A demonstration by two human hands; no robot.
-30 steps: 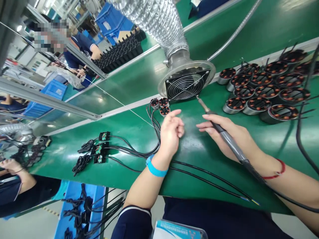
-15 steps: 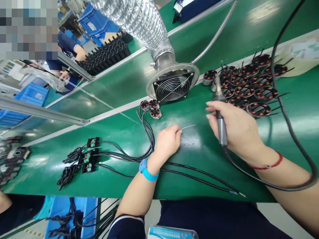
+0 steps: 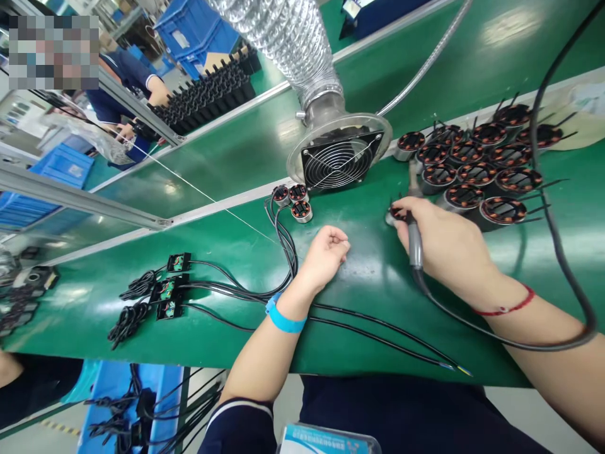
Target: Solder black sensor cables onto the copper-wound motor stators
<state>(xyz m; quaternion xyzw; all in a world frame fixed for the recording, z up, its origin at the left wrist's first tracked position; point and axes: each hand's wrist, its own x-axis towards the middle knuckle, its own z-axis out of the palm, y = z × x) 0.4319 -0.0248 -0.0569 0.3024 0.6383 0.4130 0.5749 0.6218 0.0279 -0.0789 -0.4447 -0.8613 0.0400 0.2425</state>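
My right hand [image 3: 439,246] grips a soldering iron [image 3: 416,246], its tip pointing away from me. The thumb and fingertips of that same hand also pinch a small round motor stator [image 3: 396,214], just left of the stator group. My left hand [image 3: 328,255] is closed with curled fingers over the middle of the bench, a blue band on its wrist. A thin pale solder wire [image 3: 212,200] runs from the upper left toward this hand; its end is hidden by the fingers. Black cables [image 3: 373,314] pass under my left wrist.
Several stators [image 3: 472,173] stand grouped at the right. A fume extractor fan [image 3: 340,164] hangs behind my hands. Three cabled stators [image 3: 301,211] sit below it. Small black housings with circuit boards [image 3: 167,290] lie left. A co-worker's arm [image 3: 158,91] shows beyond the frame.
My right hand has come down slightly and now pinches a stator beside the iron. The wire end that stuck out of my left hand no longer shows. The view has shifted a little.
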